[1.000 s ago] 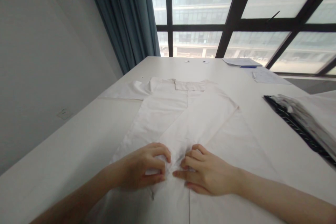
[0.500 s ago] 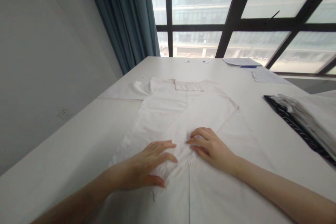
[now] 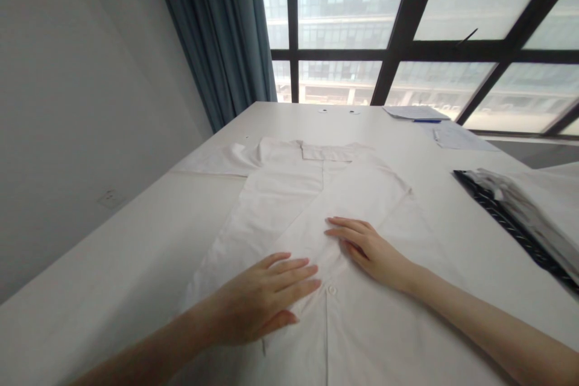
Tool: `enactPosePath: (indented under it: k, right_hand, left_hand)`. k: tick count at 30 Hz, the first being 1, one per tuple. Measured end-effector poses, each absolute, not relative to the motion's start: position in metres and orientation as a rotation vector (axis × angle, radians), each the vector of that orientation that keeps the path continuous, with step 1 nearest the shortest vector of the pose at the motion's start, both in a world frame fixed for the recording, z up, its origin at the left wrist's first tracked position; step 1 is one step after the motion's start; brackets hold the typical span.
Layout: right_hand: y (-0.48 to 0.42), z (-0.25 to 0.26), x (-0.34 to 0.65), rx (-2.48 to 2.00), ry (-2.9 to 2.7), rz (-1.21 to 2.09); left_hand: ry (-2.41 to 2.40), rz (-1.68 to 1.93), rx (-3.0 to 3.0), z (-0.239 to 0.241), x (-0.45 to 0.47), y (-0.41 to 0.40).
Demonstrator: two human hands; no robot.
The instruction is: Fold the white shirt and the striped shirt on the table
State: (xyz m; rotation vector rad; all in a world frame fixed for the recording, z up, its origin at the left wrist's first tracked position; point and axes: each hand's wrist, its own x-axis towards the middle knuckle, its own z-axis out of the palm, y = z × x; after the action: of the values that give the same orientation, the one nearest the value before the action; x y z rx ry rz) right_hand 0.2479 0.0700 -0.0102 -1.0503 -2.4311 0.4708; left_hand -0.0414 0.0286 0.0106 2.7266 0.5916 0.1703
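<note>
A white shirt (image 3: 289,193) lies spread on the table, collar toward the window. Its left-side sleeve stretches out flat, while the right-side sleeve is folded diagonally across the front. My left hand (image 3: 266,295) rests over the lower front with fingers spread, close to a white button (image 3: 332,290). On the folded sleeve, higher and to the right, my right hand (image 3: 362,247) lies with its fingers stretched out and grasps nothing. The shirt's bottom part runs out of view at the lower edge.
The white table (image 3: 149,241) reaches to the window. Papers (image 3: 416,113) and a blue pen (image 3: 426,121) lie at its far right. Nearer on the right is a pile of folded, bagged cloth (image 3: 529,211) with a black edge. A blue curtain (image 3: 217,36) hangs at the left.
My left hand has flattened, fingers spreading, and shifted slightly right toward the button. My right hand's curled fingers have straightened onto the cloth. The cloth between the hands looks smoother.
</note>
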Motion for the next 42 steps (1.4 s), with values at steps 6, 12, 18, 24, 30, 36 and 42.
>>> enactPosePath:
  k: [6,12,18,24,30,36,42]
  right_hand:
    - [0.065,-0.010,0.243,-0.939,-2.606,0.516]
    - [0.078,-0.007,0.231,-0.981,-2.670,0.575]
    - [0.120,-0.012,0.222,-1.120,-2.738,0.370]
    - [0.166,-0.022,0.252,-1.335,-2.701,0.209]
    - [0.215,-0.029,0.290,-1.658,-2.600,0.130]
    - [0.268,-0.035,0.324,-1.977,-2.423,0.036]
    - [0.303,-0.036,0.342,-2.062,-2.303,-0.003]
  left_hand:
    - [0.565,0.098,2.712,0.007,-0.036,0.026]
    - [0.579,0.082,2.783,0.009,-0.036,0.026]
    - [0.607,0.086,2.820,0.006,-0.038,0.024]
    - [0.642,0.023,2.778,0.010,-0.038,0.024]
    - [0.623,0.011,2.778,0.012,-0.038,0.027]
    - [0.651,-0.070,2.804,0.021,-0.033,0.029]
    - [0.652,-0.079,2.880,0.029,-0.031,0.031]
